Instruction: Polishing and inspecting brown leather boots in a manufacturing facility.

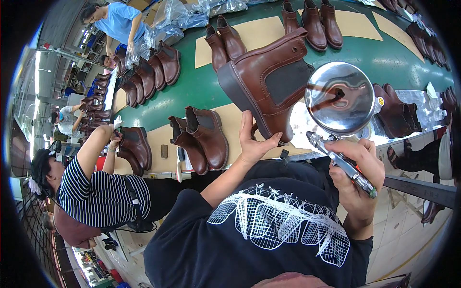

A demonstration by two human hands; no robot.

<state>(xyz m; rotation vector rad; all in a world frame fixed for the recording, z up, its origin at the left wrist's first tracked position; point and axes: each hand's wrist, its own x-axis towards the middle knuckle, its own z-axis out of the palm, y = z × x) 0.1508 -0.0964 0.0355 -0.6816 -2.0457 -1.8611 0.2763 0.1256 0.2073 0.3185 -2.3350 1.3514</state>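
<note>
My left hand (252,149) holds a brown leather Chelsea boot (273,57) by its toe end, thumb on one side and fingers on the other. The boot is raised over the table and tilted, its dark elastic side panel in view and its heel toward the left. In my right hand (357,170) is a metal spray gun (343,165), with fingers wrapped round its body. The gun's shiny round cup (340,98) sits just right of the boot and covers part of the space behind it. Whether the trigger is pressed, I cannot tell.
Brown boot pairs (206,139) stand along the near edge of the green table (192,98), on tan cardboard (233,117). A brush (180,163) lies beside them. To my left works a person in a striped shirt (103,192); another in blue (120,21) handles clear plastic.
</note>
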